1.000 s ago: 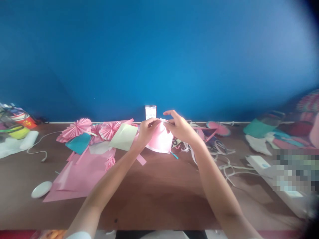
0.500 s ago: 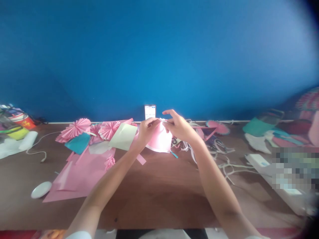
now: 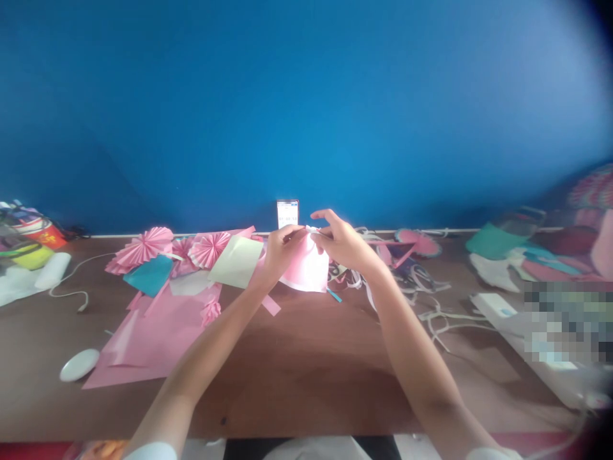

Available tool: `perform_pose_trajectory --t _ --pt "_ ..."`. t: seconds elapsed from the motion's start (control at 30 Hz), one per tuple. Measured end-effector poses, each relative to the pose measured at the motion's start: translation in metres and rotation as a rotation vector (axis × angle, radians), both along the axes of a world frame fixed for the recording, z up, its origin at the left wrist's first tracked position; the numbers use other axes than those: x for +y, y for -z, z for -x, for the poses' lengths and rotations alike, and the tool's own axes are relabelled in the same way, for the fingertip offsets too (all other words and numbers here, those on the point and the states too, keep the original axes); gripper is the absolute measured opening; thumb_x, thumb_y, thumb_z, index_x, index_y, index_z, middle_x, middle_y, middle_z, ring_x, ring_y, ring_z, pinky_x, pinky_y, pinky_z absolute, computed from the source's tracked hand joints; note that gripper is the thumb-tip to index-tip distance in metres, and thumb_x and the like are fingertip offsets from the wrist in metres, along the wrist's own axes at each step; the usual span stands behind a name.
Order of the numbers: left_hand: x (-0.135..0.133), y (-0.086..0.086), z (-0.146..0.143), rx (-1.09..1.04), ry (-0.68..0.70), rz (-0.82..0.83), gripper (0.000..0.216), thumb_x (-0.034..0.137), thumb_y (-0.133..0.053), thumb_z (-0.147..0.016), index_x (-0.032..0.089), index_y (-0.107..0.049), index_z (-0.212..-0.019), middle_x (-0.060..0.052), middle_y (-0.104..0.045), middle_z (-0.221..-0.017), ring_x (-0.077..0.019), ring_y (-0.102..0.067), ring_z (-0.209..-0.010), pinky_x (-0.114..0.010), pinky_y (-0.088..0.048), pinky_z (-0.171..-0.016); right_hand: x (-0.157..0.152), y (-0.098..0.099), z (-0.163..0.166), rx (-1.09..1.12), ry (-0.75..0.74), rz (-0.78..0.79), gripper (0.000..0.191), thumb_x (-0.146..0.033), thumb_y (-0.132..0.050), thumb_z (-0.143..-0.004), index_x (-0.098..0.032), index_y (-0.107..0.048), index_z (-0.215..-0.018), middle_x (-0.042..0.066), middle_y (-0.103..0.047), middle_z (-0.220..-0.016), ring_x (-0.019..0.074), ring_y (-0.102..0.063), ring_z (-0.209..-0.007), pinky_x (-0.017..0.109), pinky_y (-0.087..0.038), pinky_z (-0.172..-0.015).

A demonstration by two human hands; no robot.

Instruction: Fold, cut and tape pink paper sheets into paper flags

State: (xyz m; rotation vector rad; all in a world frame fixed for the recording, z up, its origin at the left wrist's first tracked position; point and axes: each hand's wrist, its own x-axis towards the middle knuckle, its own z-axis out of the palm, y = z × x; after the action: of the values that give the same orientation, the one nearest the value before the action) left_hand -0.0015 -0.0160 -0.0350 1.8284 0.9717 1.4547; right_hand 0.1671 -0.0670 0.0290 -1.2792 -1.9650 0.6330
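Both hands are raised over the back of the brown table, holding up a pink paper piece (image 3: 309, 268) with a pale lower edge. It hangs down between them. My left hand (image 3: 282, 250) pinches its upper left side, fingers closed. My right hand (image 3: 343, 241) grips the top near a small white bit (image 3: 311, 229), thumb and lower fingers closed, index finger raised and bent. What exactly sits between the fingertips is too small to make out. Behind the hands a phone (image 3: 288, 213) with a lit screen leans on the blue wall.
Pink pleated paper rosettes (image 3: 147, 248), a teal paper (image 3: 149, 276), a pale green sheet (image 3: 235, 260) and pink sheets (image 3: 158, 332) lie at left. A white mouse (image 3: 79, 365) is near them. White cords (image 3: 443, 322) and a white power strip (image 3: 498, 306) are at right.
Both hands keep nearly the same hold on the pink paper. The whole view has shifted very slightly; nothing is let go or picked up.
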Motion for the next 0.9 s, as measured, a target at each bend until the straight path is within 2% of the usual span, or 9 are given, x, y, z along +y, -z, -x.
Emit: perform_pose_trajectory --t 0.23,0.57,0.8,0.9 --pt "-0.002 -0.001 -0.001 -0.002 0.032 -0.003 0.024 0.039 -0.059 -0.089 0.018 -0.072 -0.087 -0.003 -0.069 -0.08 -0.0131 -0.056 -0.068 -0.024 -0.04 -0.057 0.003 0.003 -0.002 -0.026 0.008 -0.019 0.039 -0.029 -0.046 -0.091 -0.019 -0.043 -0.128 -0.002 -0.063 -0.065 0.0124 -0.05 -0.051 0.025 -0.032 -0.051" --pt "-0.006 -0.008 -0.002 0.017 0.044 0.025 0.033 0.048 -0.057 -0.09 0.018 -0.063 -0.076 0.001 -0.053 -0.065 -0.0102 -0.041 -0.057 -0.024 -0.028 -0.05 0.001 0.003 0.004 -0.175 0.062 -0.089 0.04 -0.028 -0.044 -0.09 -0.02 -0.044 -0.129 -0.001 -0.063 -0.065 0.0173 -0.055 -0.06 0.027 -0.03 -0.058" --pt "-0.006 -0.011 0.001 0.112 0.058 -0.004 0.026 0.04 -0.051 -0.093 0.019 -0.059 -0.08 0.0 -0.055 -0.071 -0.0128 -0.045 -0.063 -0.026 -0.032 -0.057 0.001 0.008 0.009 -0.225 0.065 -0.091 0.044 -0.028 -0.043 -0.089 -0.021 -0.044 -0.132 0.002 -0.063 -0.07 0.0191 -0.055 -0.065 0.027 -0.03 -0.061" --pt "-0.005 -0.015 0.005 0.151 0.009 -0.019 0.021 0.035 -0.048 -0.094 0.02 -0.054 -0.08 0.002 -0.052 -0.069 -0.0126 -0.044 -0.061 -0.025 -0.031 -0.057 0.002 0.008 0.008 -0.202 0.085 -0.083 0.043 -0.033 -0.043 -0.091 -0.02 -0.044 -0.132 0.002 -0.062 -0.069 0.0191 -0.054 -0.063 0.027 -0.03 -0.06"
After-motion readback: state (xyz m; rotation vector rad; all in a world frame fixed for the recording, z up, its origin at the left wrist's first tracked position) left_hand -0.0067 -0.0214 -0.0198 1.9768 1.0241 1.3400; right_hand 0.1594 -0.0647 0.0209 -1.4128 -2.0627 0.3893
